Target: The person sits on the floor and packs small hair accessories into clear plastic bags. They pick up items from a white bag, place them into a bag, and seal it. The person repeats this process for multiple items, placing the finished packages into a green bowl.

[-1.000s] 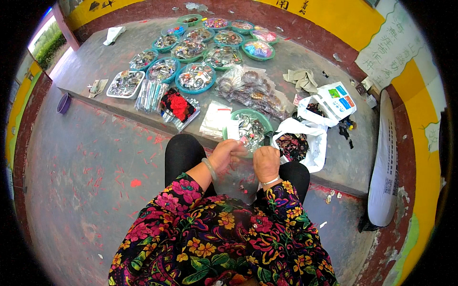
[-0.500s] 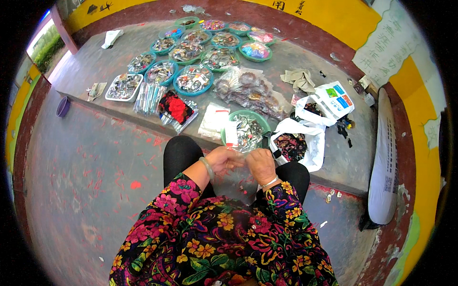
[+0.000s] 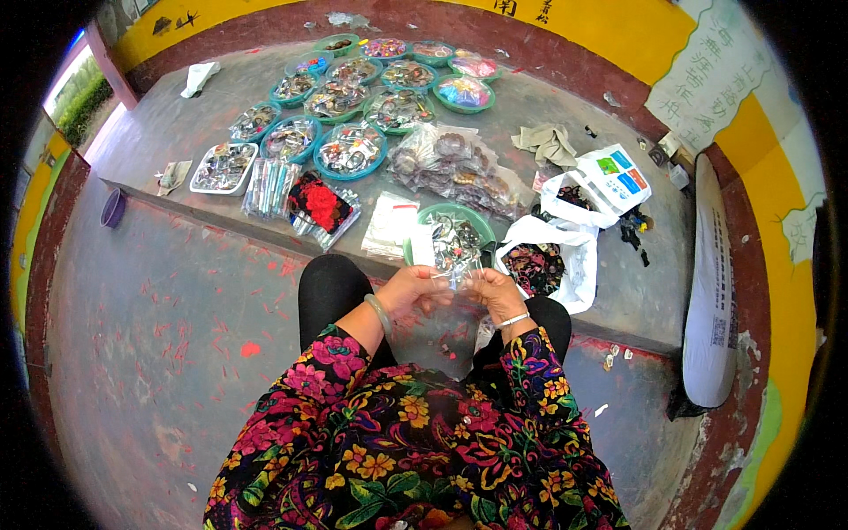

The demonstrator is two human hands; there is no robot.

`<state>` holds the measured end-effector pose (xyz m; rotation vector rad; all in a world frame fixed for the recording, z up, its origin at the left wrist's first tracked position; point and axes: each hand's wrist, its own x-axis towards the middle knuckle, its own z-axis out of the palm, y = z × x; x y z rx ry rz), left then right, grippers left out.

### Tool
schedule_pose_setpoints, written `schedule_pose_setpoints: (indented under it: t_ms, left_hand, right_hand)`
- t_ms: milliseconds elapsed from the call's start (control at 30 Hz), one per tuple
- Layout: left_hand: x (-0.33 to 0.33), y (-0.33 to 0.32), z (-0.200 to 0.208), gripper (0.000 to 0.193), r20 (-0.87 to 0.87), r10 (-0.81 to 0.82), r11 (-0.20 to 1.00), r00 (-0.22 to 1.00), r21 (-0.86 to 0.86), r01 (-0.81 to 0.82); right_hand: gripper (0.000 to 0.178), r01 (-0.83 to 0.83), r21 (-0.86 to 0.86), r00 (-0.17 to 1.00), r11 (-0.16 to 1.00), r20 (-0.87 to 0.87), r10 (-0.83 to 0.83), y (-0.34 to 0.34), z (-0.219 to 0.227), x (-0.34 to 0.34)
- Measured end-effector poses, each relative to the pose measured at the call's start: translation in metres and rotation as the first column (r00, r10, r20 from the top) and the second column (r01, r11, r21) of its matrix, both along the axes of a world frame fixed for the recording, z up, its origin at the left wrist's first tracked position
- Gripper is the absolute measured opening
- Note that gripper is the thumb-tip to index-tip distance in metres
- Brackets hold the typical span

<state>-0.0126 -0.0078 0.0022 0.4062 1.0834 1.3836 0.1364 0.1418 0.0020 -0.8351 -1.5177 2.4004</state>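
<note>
Both hands meet over my knees, just before a green basin (image 3: pixel 413 243) of small clear packets (image 3: pixel 457 237). Between my fingertips is a small clear plastic bag (image 3: pixel 454 279); its contents are too small to make out. My left hand (image 3: pixel 415 293), with a bangle at its wrist, pinches one side of the bag. My right hand (image 3: pixel 497 294) pinches the other side. Close by on the right stands an open white plastic bag (image 3: pixel 579 269) with dark, patterned small items (image 3: pixel 535 268) in it. A stack of flat white packets (image 3: pixel 387 226) lies left of the basin.
Farther back on the raised concrete ledge (image 3: pixel 225 97) stand several basins of packets (image 3: pixel 353 150) and a white tray (image 3: pixel 224 168). Clear bags of brown rings (image 3: pixel 464 163) lie mid-ledge. A second white bag (image 3: pixel 609 187) and a grey cloth (image 3: pixel 545 144) are right. A purple bowl (image 3: pixel 113 208) sits on the floor.
My right hand has turned from a closed, back-up pose to a fingertip pinch. The small clear bag now shows between both hands. The view has shifted slightly.
</note>
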Motion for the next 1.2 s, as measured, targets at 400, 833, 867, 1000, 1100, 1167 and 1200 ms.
schedule_pose_setpoints:
  t_ms: [400,833,867,1000,1100,1167,1200]
  left_hand:
    - [0.005,0.000,0.005,0.028,-0.024,0.024,0.999,0.999,-0.046,-0.025]
    - [0.002,0.002,-0.010,0.030,0.063,0.132,0.987,0.989,-0.102,-0.125]
    - [0.002,0.001,-0.008,0.030,0.090,0.134,0.988,0.987,-0.084,-0.127]
    - [0.000,0.001,-0.011,0.027,0.078,0.096,0.993,0.992,-0.081,-0.090]
    - [0.000,0.002,-0.006,0.023,-0.038,-0.021,0.998,0.999,-0.068,0.019]
    - [-0.001,0.002,-0.008,0.022,-0.100,-0.048,0.995,0.994,-0.094,0.039]
    - [-0.002,0.001,-0.009,0.022,-0.130,-0.060,0.993,0.990,-0.108,0.046]
  right_hand:
    - [0.014,0.110,0.070,0.994,0.991,0.012,-0.111,-0.003,0.000,-0.003]
    - [0.023,0.063,0.236,0.998,0.970,0.011,-0.067,-0.013,-0.003,-0.006]
    - [0.023,0.065,0.221,0.997,0.973,0.013,-0.070,-0.012,-0.004,-0.006]
    - [0.024,0.062,0.179,0.997,0.982,0.027,-0.068,-0.012,0.002,-0.008]
    - [0.025,0.027,0.179,1.000,0.983,0.010,-0.029,-0.012,-0.006,-0.008]
    - [0.025,-0.002,0.157,1.000,0.988,0.026,-0.002,-0.010,-0.012,-0.007]
    - [0.025,-0.016,0.131,0.999,0.991,0.053,0.009,-0.010,-0.010,-0.007]
